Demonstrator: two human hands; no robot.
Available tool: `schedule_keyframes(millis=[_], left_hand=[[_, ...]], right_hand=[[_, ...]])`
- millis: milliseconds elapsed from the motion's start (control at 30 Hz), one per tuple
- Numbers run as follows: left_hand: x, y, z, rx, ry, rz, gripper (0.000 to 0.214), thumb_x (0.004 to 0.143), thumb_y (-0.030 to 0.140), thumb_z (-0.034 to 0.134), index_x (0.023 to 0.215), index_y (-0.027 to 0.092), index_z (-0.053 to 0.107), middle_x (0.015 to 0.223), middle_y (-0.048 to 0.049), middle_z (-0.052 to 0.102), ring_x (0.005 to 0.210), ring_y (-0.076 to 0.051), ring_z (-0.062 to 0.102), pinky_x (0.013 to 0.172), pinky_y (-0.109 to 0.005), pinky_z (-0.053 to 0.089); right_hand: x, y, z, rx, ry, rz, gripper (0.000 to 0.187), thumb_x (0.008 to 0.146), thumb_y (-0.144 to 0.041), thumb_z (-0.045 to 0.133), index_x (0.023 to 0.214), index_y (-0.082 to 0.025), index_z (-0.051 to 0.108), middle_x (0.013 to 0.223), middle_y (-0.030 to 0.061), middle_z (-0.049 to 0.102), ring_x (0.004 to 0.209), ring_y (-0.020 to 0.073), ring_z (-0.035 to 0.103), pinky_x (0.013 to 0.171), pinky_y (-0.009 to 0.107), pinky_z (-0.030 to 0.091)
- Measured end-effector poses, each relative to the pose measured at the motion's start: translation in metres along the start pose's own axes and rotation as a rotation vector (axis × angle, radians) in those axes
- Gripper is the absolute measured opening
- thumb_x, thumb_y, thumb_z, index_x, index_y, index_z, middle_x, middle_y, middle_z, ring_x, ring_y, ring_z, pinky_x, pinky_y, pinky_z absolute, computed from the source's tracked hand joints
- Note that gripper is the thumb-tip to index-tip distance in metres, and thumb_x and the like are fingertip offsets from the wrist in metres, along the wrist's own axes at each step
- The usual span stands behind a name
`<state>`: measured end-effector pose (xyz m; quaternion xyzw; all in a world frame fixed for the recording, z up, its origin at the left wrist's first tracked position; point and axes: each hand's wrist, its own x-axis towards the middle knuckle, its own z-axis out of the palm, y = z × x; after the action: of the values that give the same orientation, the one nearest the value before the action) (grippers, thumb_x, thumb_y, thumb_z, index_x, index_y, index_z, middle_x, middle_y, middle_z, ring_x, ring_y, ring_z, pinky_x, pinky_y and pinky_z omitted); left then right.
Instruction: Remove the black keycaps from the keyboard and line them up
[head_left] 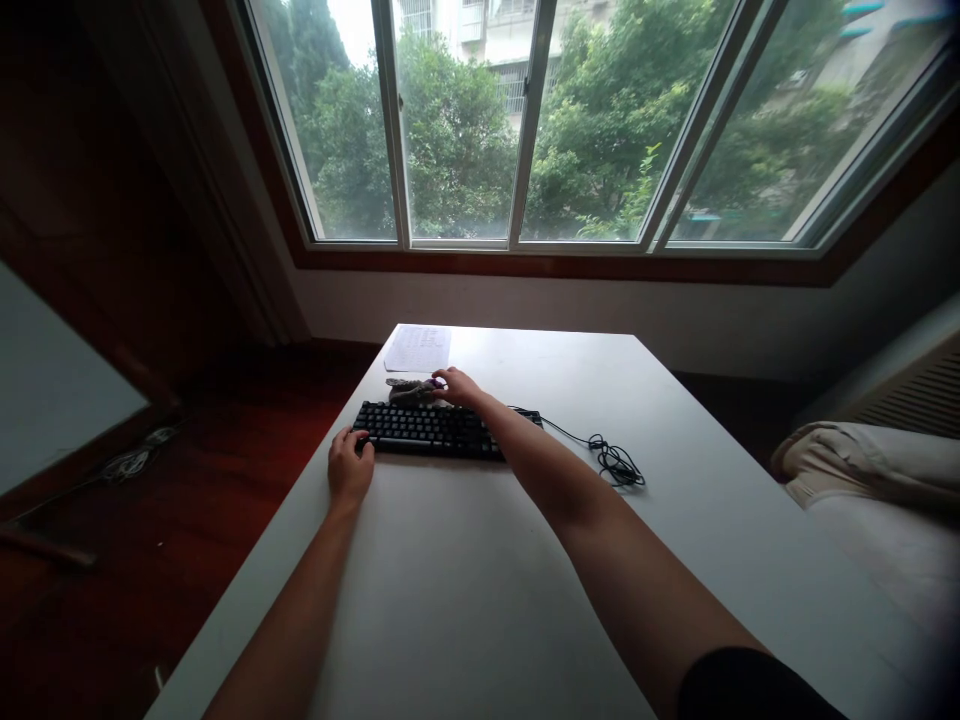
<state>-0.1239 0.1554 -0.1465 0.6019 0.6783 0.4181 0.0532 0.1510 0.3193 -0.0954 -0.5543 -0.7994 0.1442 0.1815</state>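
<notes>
Floor, far L: dark red, glossy floor (172, 530); loosely bunched pale cable (137, 458) lies by the wall.
L hand: L hand (350, 468) at the near L corner of a long black keyboard w/ dark keys (420, 428); thumb & fingers curled, small gap betw. them; can't tell if they hold the corner or only touch it.
Bundle: rumpled grey, soft-looking bundle (409, 391) just beyond the kbd's far edge, L of its middle; too small to tell what it is.
Paper: white sheet w/ faint marks (418, 348), flat, beyond the bundle, nr the table's far L corner.
Kbd: lies flat, long side facing the person; R part partly hidden under the R forearm.
R hand: R hand (459, 388) reaches over the kbd to the bundle's R end; thumb & fingers bent, only slightly apart, round a small purple bit (438, 383); can't tell if it's firmly gripped.
Table: white, smooth-topped table (465, 560) under all of these.
Window: wide, pale-framed sliding window (531, 110) beyond the table; green leafy trees (450, 130) & pale bldgs. outside.
Cord: thin black cord (616, 465), runs from the kbd's R end to a loose coil on the table.
Sleeve: black sleeve (750, 690) on the R upper arm.
Far R: pale beige, folded cloth heap (855, 465) beside the table.
</notes>
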Motion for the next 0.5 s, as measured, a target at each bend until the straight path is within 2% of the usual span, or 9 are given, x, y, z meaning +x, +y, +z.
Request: schedule_keyframes(millis=[100, 233, 333, 433, 500], left_hand=[[-0.005, 0.01, -0.002, 0.041, 0.048, 0.068, 0.026, 0.089, 0.028, 0.053, 0.108, 0.02, 0.068, 0.137, -0.0126, 0.054, 0.128, -0.032, 0.049, 0.112, -0.05, 0.04], [-0.011, 0.025, -0.002, 0.085, 0.07, 0.216, 0.023, 0.091, 0.026, 0.051, 0.106, 0.02, 0.068, 0.128, -0.0117, 0.058, 0.119, -0.03, 0.053, 0.107, -0.047, 0.043], [-0.015, 0.031, 0.002, 0.14, -0.015, 0.304, 0.021, 0.091, 0.026, 0.052, 0.103, 0.022, 0.069, 0.116, -0.0101, 0.062, 0.109, -0.029, 0.057, 0.101, -0.045, 0.046], [-0.017, 0.031, 0.006, 0.157, -0.121, 0.304, 0.022, 0.091, 0.028, 0.051, 0.102, 0.022, 0.068, 0.109, -0.0087, 0.063, 0.097, -0.025, 0.062, 0.088, -0.039, 0.051], [-0.019, 0.031, 0.006, 0.167, -0.142, 0.298, 0.023, 0.09, 0.03, 0.052, 0.106, 0.022, 0.068, 0.111, -0.0087, 0.062, 0.096, -0.025, 0.063, 0.083, -0.036, 0.051]], right_hand=[[-0.033, 0.006, -0.019, 0.082, 0.099, 0.004, 0.037, 0.088, -0.036, 0.069, 0.123, -0.025, 0.065, 0.123, 0.0109, 0.06, 0.109, 0.0232, 0.06, 0.093, 0.034, 0.047], [-0.11, 0.012, -0.039, 0.261, 0.278, -0.064, 0.023, 0.091, -0.029, 0.062, 0.113, -0.024, 0.069, 0.115, 0.0072, 0.065, 0.103, 0.02, 0.062, 0.092, 0.035, 0.048], [-0.177, 0.019, -0.048, 0.375, 0.39, -0.132, 0.019, 0.092, -0.032, 0.058, 0.104, -0.025, 0.071, 0.113, 0.0054, 0.067, 0.103, 0.0194, 0.063, 0.093, 0.035, 0.049], [-0.234, 0.023, -0.063, 0.478, 0.497, -0.036, 0.019, 0.091, -0.033, 0.057, 0.099, -0.023, 0.072, 0.106, 0.0057, 0.069, 0.096, 0.0198, 0.065, 0.086, 0.035, 0.053], [-0.267, 0.017, -0.085, 0.54, 0.582, 0.034, 0.021, 0.092, -0.034, 0.057, 0.097, -0.021, 0.071, 0.099, 0.0059, 0.071, 0.091, 0.0202, 0.067, 0.083, 0.037, 0.055]])
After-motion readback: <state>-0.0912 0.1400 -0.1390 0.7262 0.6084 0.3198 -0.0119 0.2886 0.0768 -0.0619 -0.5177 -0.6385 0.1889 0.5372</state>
